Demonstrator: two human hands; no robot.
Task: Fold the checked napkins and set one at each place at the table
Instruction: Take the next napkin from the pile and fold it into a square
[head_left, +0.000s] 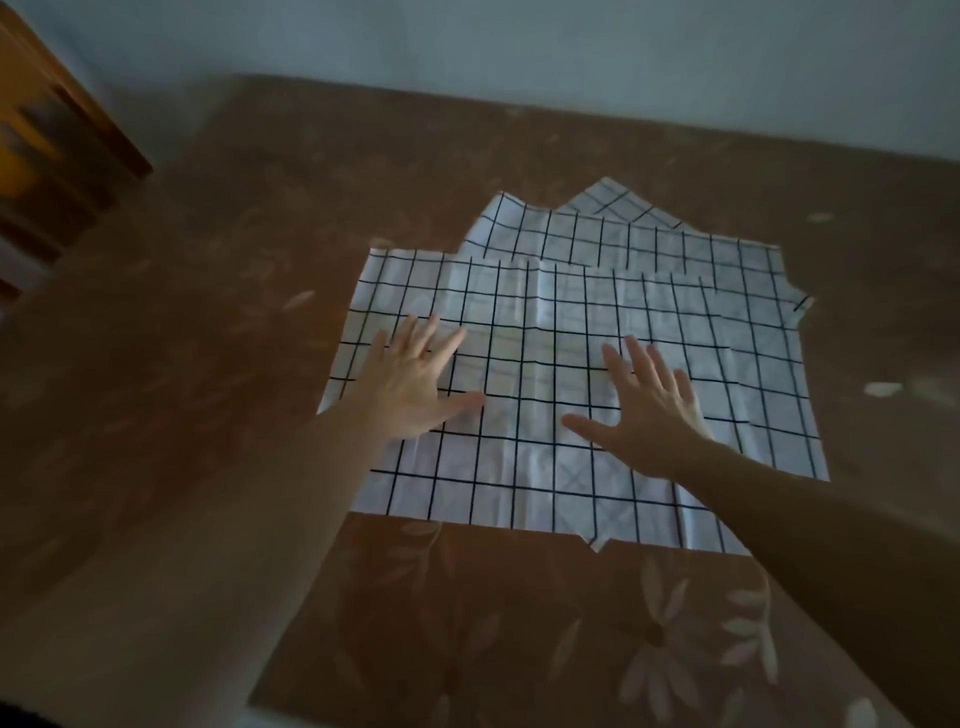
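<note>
White napkins with a dark checked grid lie stacked and spread flat on the table. The top napkin covers most of the pile. Corners of the lower napkins stick out at the far side and at the right. My left hand lies flat on the top napkin's left part, fingers straight and spread. My right hand lies flat on its right part, fingers spread too. Neither hand holds anything.
The table wears a brown cloth with pale flower prints. A wooden chair back stands at the far left. A pale wall runs behind the table's far edge.
</note>
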